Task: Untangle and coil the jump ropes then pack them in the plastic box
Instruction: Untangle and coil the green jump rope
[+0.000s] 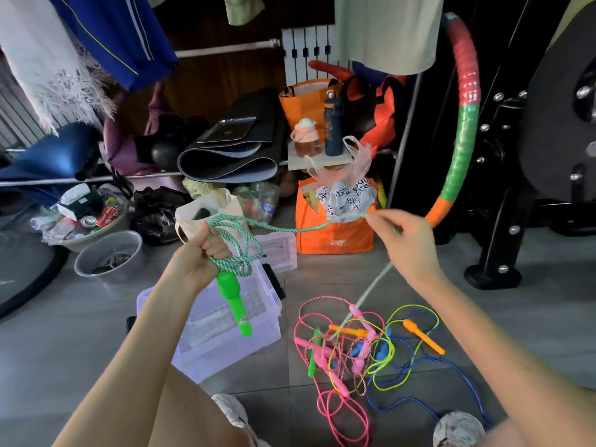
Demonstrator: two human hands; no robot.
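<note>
My left hand [201, 253] grips several loops of a green-and-white braided jump rope [240, 243], and its green handle [234, 301] hangs down over the clear plastic box [258, 343]. The rope runs right to my right hand [404, 243], which pinches it at chest height. From there it drops, blurred, to a tangled pile of jump ropes [361, 346] on the floor: pink, yellow, blue and red-white cords with pink, orange, blue and green handles. An orange handle [422, 336] lies at the pile's right side.
The box lid [279, 250] lies behind the box. An orange bag [335, 233] stands beyond, a grey bowl [108, 253] at left, a padded hoop [464, 124] and black machine frame [496, 246] at right. My shoes [458, 429] are near the pile on the grey tiles.
</note>
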